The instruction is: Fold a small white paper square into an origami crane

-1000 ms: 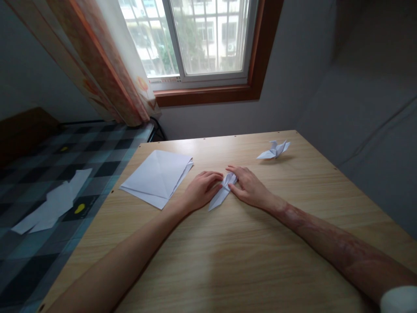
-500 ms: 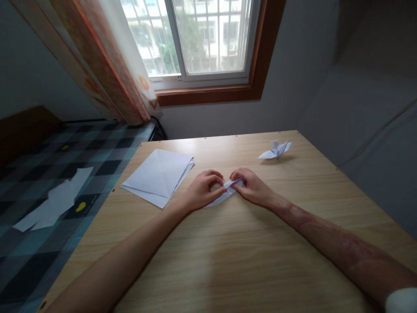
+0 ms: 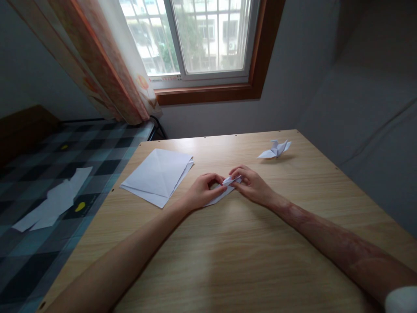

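A small, narrow piece of folded white paper [image 3: 224,191] lies on the wooden table [image 3: 247,252], held at its far end by both hands. My left hand [image 3: 203,191] curls its fingers and pinches the paper from the left. My right hand [image 3: 250,184] pinches the same end from the right, thumb and forefinger together. The paper's near tip points down-left along the table between the two wrists.
A stack of white sheets [image 3: 158,176] with fold creases lies left of the hands. A finished folded paper bird [image 3: 274,150] sits at the far right of the table. Left of the table is a checked bed cover [image 3: 48,174] with paper scraps [image 3: 54,200].
The hands lay flatter on the paper a second ago; they have since closed into pinches on its far end and lifted that end slightly.
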The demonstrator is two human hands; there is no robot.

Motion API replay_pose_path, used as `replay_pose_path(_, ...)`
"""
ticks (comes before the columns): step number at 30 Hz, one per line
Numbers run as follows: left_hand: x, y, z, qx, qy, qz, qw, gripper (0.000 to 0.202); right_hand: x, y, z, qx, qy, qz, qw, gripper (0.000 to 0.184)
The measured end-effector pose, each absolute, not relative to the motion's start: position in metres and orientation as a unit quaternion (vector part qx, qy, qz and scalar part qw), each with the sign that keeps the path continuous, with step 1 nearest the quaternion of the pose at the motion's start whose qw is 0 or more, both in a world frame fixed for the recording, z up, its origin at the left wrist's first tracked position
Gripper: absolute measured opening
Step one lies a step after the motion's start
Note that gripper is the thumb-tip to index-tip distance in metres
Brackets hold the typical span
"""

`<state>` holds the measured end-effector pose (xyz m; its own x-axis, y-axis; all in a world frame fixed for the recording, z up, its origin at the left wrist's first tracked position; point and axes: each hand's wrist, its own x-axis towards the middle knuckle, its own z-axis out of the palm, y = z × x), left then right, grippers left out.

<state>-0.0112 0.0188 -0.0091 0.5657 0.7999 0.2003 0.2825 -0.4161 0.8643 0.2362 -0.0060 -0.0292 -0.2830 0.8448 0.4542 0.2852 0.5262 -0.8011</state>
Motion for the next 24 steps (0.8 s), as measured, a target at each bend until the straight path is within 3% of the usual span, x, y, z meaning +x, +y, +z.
replay_pose_path(8,-0.013,0.019,-0.012,0.745,0.389,0.300,0.451,0.035,0.237,-0.007,-0.030,-0.401,-0.728,0.307,0.464,0.007)
replay_pose_path(14,-0.014,0.018,-0.006,0.722,0.399,0.307,0.475,0.036,0.240,-0.002,-0.037,-0.436,-0.677,0.385,0.450,0.017)
replay_pose_path(24,-0.013,0.017,0.000,0.700,0.410,0.344,0.473,0.035,0.243,0.004,-0.035,-0.390,-0.581,0.452,0.553,0.051)
